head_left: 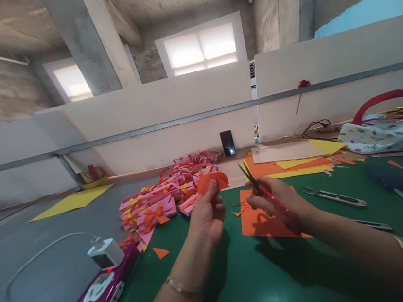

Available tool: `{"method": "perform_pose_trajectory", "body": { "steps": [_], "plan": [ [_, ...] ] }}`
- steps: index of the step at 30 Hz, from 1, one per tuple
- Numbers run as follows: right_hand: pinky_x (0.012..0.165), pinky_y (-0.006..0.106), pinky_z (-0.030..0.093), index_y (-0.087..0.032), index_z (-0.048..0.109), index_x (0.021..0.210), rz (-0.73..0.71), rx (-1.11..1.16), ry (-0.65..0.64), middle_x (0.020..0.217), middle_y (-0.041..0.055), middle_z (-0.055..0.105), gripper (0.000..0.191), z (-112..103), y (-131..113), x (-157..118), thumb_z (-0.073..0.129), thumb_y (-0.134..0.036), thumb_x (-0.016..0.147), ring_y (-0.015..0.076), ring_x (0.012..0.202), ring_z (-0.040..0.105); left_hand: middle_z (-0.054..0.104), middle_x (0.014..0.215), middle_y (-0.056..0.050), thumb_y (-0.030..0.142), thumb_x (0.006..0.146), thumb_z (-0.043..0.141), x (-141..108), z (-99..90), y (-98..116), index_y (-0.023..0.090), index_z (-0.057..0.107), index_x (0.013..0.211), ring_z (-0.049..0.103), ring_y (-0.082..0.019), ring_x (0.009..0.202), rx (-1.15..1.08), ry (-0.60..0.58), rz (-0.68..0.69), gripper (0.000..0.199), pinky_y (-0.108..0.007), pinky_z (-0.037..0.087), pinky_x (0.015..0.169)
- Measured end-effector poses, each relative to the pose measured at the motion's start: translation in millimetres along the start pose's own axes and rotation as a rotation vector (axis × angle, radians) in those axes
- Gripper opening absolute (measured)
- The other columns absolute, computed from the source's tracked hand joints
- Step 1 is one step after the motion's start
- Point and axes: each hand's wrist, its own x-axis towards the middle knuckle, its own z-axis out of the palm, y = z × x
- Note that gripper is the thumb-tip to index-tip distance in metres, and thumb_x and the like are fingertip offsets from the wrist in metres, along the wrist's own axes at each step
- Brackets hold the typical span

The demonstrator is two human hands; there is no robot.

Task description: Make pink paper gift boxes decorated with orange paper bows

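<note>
Between the thumb and fingers of my left hand (208, 214) is a rounded orange paper piece (220, 180), raised above the green mat (236, 284). My right hand (284, 199) is closed round red-handled scissors (277, 198), their dark blades pointing up and to the left, apart from the paper. Beneath that hand lies a square orange sheet (251, 228), with small orange scraps by its left edge. A heap of pink, orange and yellow folded paper pieces (161, 195) sits behind and left of my left hand.
Two pairs of thread snips (335, 196) lie on the right. A purple power strip (104, 290) with a white charger (106, 254) is at the left. A phone (227, 143) leans on the back board near stacked coloured paper (295, 165). A red-handled bag (386, 133) stands far right.
</note>
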Motion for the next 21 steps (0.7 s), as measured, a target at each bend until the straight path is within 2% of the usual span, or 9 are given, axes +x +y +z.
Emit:
{"method": "perform_pose_trajectory", "body": {
  "steps": [4, 9, 14, 17, 21],
  "plan": [
    [0.061, 0.026, 0.045, -0.017, 0.049, 0.105, -0.069, 0.118, 0.111, 0.078, 0.0001, 0.057, 0.046, 3.4, -6.4, -1.4, 0.067, -0.035, 0.068, 0.0136, 0.066, 0.056, 0.05, 0.052, 0.008, 0.016, 0.06, 0.079, -4.5, -0.6, -20.5, 0.015, 0.056, 0.067, 0.042, 0.0, 0.038, 0.055, -0.091, -0.043, 0.024, -0.009, 0.031, 0.033],
    [0.056, 0.025, 0.043, -0.017, 0.051, 0.103, -0.041, 0.171, 0.165, 0.068, -0.0045, 0.05, 0.039, 4.1, -5.7, -1.1, 0.063, -0.03, 0.069, 0.0115, 0.059, 0.052, 0.052, 0.053, 0.007, 0.022, 0.056, 0.082, -7.0, -1.0, -32.3, 0.014, 0.059, 0.068, 0.037, 0.001, 0.037, 0.14, -0.197, -0.104, 0.027, -0.01, 0.025, 0.031],
    [0.054, 0.024, 0.043, -0.016, 0.05, 0.102, 0.021, 0.168, 0.076, 0.071, -0.0036, 0.05, 0.04, -7.3, -16.6, -2.1, 0.065, -0.026, 0.066, 0.0133, 0.064, 0.057, 0.064, 0.069, 0.0, 0.02, 0.062, 0.078, -6.7, -1.6, -16.0, 0.017, 0.065, 0.075, 0.055, -0.005, 0.052, 0.207, -0.149, -0.089, 0.019, -0.014, 0.043, 0.047],
    [0.053, 0.024, 0.044, -0.015, 0.051, 0.1, 0.044, 0.151, 0.009, 0.071, -0.0027, 0.05, 0.036, -13.3, -23.5, -1.8, 0.063, -0.02, 0.066, 0.0136, 0.065, 0.058, 0.067, 0.074, -0.001, 0.018, 0.06, 0.078, -5.7, -4.0, -2.5, 0.017, 0.068, 0.078, 0.057, -0.007, 0.054, 0.331, -0.222, -0.06, 0.02, -0.016, 0.042, 0.049],
    [0.047, 0.022, 0.041, -0.015, 0.052, 0.099, 0.097, 0.096, -0.009, 0.068, -0.0033, 0.05, 0.036, -16.0, -29.5, -1.4, 0.063, -0.015, 0.065, 0.0115, 0.059, 0.055, 0.066, 0.068, -0.003, 0.017, 0.057, 0.078, -3.3, -8.4, 3.9, 0.013, 0.069, 0.073, 0.056, -0.008, 0.056, 0.613, -0.361, -0.013, 0.018, -0.017, 0.036, 0.049]
  ]
}}
